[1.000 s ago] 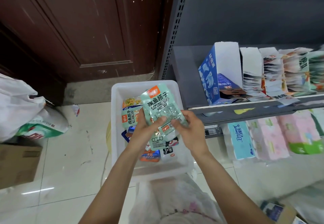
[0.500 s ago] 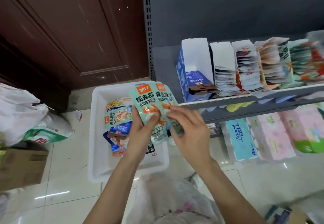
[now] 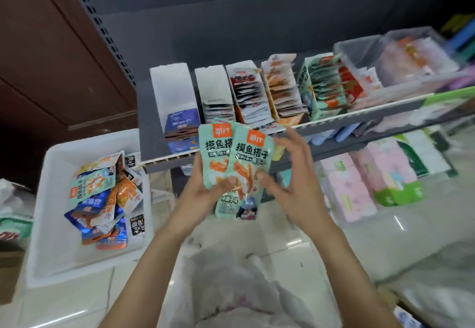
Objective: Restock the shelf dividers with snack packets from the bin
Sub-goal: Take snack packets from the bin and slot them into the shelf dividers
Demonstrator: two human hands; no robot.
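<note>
Left grip (image 3: 205, 194) holding packets (image 3: 236, 158), bin (image 3: 51, 225) half-full

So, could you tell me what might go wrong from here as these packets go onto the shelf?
The left hand pinches several mint-green packets only at their lower edge, fanned out, while the right hand looks blurred and barely touches them; one could slip to the floor. The matching mint-green divider already looks full, so forcing more in may buckle it. The nearer dividers hold other flavours, so misfiling seems possible.
</note>
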